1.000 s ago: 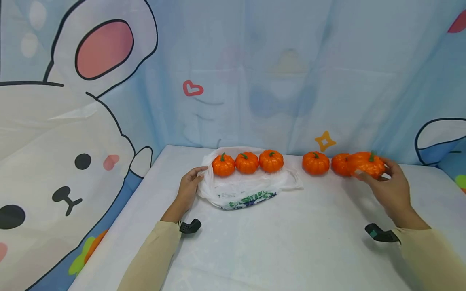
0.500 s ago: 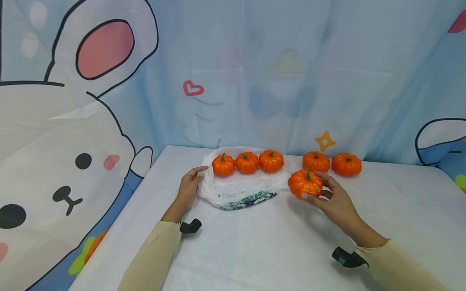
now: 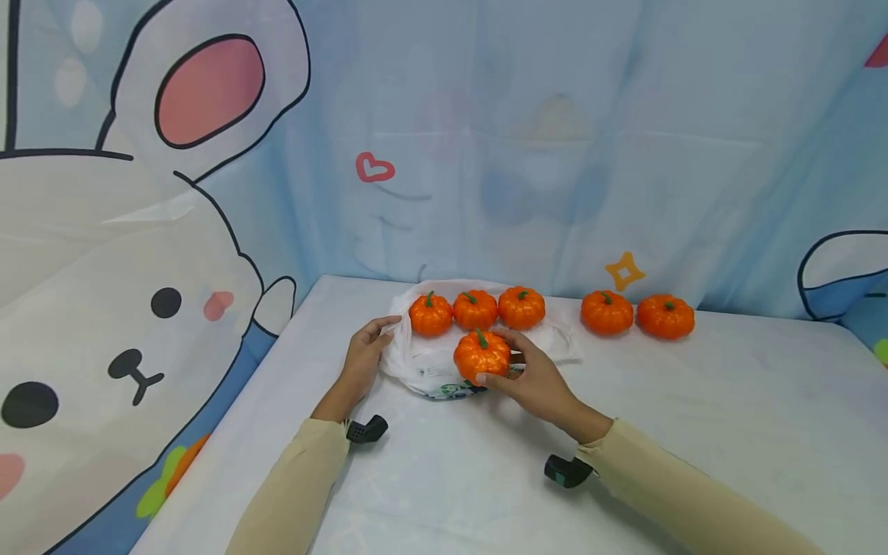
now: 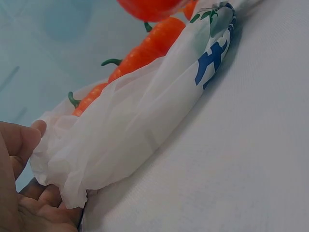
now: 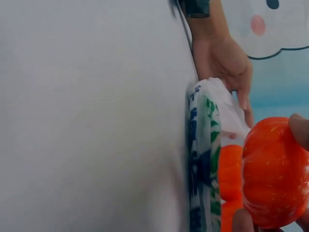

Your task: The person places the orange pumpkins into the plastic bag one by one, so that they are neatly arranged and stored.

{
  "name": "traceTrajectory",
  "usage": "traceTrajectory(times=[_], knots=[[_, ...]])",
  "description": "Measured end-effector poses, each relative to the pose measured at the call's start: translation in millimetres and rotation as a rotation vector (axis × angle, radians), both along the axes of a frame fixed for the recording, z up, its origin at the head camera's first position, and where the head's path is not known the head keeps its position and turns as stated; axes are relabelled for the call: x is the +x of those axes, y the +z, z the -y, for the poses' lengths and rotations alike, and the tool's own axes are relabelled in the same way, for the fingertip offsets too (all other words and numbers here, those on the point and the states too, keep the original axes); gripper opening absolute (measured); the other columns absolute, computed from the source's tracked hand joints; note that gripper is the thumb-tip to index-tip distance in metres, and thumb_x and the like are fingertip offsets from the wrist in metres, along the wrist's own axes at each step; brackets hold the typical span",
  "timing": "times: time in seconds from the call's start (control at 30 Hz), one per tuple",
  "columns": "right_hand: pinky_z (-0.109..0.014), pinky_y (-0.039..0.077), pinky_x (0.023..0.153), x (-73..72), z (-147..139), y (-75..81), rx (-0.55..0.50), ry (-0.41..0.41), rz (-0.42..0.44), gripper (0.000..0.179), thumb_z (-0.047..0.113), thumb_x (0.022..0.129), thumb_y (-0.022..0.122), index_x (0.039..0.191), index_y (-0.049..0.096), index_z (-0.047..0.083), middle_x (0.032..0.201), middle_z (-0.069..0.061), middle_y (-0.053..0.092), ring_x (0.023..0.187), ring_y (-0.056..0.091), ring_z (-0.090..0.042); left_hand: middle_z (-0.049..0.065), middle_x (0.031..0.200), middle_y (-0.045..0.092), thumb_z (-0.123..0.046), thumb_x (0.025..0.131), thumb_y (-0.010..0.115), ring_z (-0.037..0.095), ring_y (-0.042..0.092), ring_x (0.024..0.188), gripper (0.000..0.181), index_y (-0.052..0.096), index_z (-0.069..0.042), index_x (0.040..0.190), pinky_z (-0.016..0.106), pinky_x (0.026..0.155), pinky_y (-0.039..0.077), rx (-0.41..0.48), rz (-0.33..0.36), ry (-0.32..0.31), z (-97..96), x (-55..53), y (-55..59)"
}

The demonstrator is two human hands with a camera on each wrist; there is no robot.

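A small orange pumpkin with a green stem is gripped between the thumb and fingers of my right hand, above the front part of a white plastic bag. Inside the bag's mouth sit a left pumpkin, a middle pumpkin and a right pumpkin in a row. My left hand pinches the bag's left edge; the left wrist view shows the thumb and fingers on either side of the thin plastic. In the right wrist view the held pumpkin partly covers those behind it.
To the right of the bag, two more pumpkins stand side by side near the back, one nearer the bag and one farther. A white cloth covers the table. Behind it hangs a light blue printed curtain.
From the right end of the row, my right hand has carried the pumpkin leftward to over the bag. My left hand has stayed at the bag's edge.
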State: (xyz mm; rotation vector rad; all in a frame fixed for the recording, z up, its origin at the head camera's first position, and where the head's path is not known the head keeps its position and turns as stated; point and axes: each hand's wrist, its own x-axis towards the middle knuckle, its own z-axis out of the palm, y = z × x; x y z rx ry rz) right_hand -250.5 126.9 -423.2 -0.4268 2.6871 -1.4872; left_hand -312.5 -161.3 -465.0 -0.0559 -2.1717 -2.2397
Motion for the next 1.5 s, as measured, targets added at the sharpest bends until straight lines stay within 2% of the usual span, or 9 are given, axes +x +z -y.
traceTrajectory(times=[0.17, 0.33, 0.53, 0.73, 0.9, 1.1, 1.17, 1.33, 1.5], knots=[[-0.039, 0.054, 0.091, -19.7, 28, -5.7, 0.006, 0.024, 0.018, 0.079, 0.033, 0.083, 0.078, 0.148, 0.038, 0.012, 0.145, -0.011, 0.048, 0.114, 0.055, -0.029, 0.006, 0.149, 0.047, -0.005, 0.1, 0.047, 0.021, 0.042, 0.136, 0.033, 0.06, -0.004, 0.131, 0.041, 0.114, 0.036, 0.001, -0.009, -0.009, -1.5, -2.1, 0.4], [-0.043, 0.051, 0.097, -34.6, 47, -12.4, 0.04, 0.03, 0.017, 0.079, 0.029, 0.084, 0.077, 0.149, 0.036, 0.011, 0.147, -0.012, 0.046, 0.117, 0.054, -0.03, 0.004, 0.148, 0.049, -0.006, 0.1, 0.048, 0.018, 0.043, 0.135, 0.033, 0.061, -0.005, 0.13, 0.037, 0.11, 0.037, -0.005, -0.007, -0.011, -4.5, -4.4, 1.7], [-0.047, 0.044, 0.108, -43.4, 55, -18.1, 0.062, 0.022, 0.007, 0.08, 0.025, 0.084, 0.077, 0.149, 0.035, 0.004, 0.148, -0.016, 0.044, 0.127, 0.05, -0.032, 0.004, 0.149, 0.048, -0.007, 0.1, 0.048, 0.019, 0.041, 0.137, 0.032, 0.061, -0.006, 0.13, 0.04, 0.114, 0.036, -0.004, -0.004, -0.03, -8.0, -6.1, 2.8], [-0.05, 0.036, 0.114, -47.8, 55, -18.0, 0.088, 0.041, -0.008, 0.083, 0.029, 0.083, 0.079, 0.149, 0.035, 0.004, 0.151, -0.016, 0.042, 0.136, 0.044, -0.033, 0.004, 0.15, 0.047, -0.008, 0.101, 0.049, 0.021, 0.041, 0.139, 0.032, 0.061, -0.007, 0.13, 0.042, 0.116, 0.035, -0.005, -0.003, -0.036, -8.2, -6.5, 4.2], [-0.05, 0.04, 0.111, -50.2, 56, -17.6, 0.105, 0.055, -0.002, 0.082, 0.03, 0.084, 0.077, 0.15, 0.035, 0.005, 0.152, -0.016, 0.041, 0.131, 0.048, -0.032, 0.004, 0.149, 0.047, -0.009, 0.101, 0.049, 0.02, 0.041, 0.138, 0.031, 0.062, -0.009, 0.129, 0.042, 0.116, 0.035, -0.016, 0.001, -0.037, -6.4, -8.3, 3.7], [-0.049, 0.038, 0.114, -51.6, 59, -18.5, 0.108, 0.083, 0.01, 0.084, 0.032, 0.085, 0.077, 0.151, 0.033, 0.004, 0.154, -0.016, 0.039, 0.136, 0.045, -0.032, 0.003, 0.148, 0.048, -0.009, 0.101, 0.049, 0.018, 0.044, 0.134, 0.031, 0.063, -0.009, 0.129, 0.038, 0.113, 0.038, -0.017, 0.003, -0.031, -3.3, -9.2, 3.2], [-0.048, 0.04, 0.112, -50.8, 60, -18.2, 0.1, 0.088, 0.009, 0.086, 0.032, 0.085, 0.077, 0.152, 0.032, 0.003, 0.154, -0.016, 0.039, 0.133, 0.047, -0.033, 0.003, 0.149, 0.048, -0.009, 0.101, 0.049, 0.018, 0.043, 0.133, 0.031, 0.062, -0.008, 0.13, 0.037, 0.112, 0.038, -0.019, 0.002, -0.031, -2.1, -8.5, 3.5], [-0.051, 0.043, 0.108, -42.9, 53, -13.2, 0.096, 0.055, -0.062, 0.079, 0.029, 0.088, 0.073, 0.151, 0.033, 0.004, 0.151, -0.017, 0.042, 0.128, 0.049, -0.035, 0.004, 0.15, 0.047, -0.009, 0.101, 0.048, 0.02, 0.041, 0.137, 0.032, 0.061, -0.007, 0.131, 0.039, 0.113, 0.037, -0.016, -0.001, -0.029, 0.0, -6.7, 3.3], [-0.056, 0.042, 0.103, -29.8, 20, -3.5, 0.066, -0.019, -0.182, 0.067, 0.023, 0.092, 0.067, 0.149, 0.037, 0.004, 0.15, -0.016, 0.042, 0.131, 0.044, -0.039, 0.004, 0.149, 0.047, -0.009, 0.101, 0.049, 0.02, 0.039, 0.14, 0.031, 0.062, -0.008, 0.13, 0.041, 0.117, 0.034, -0.009, 0.004, -0.006, 1.4, -3.9, -0.1]])
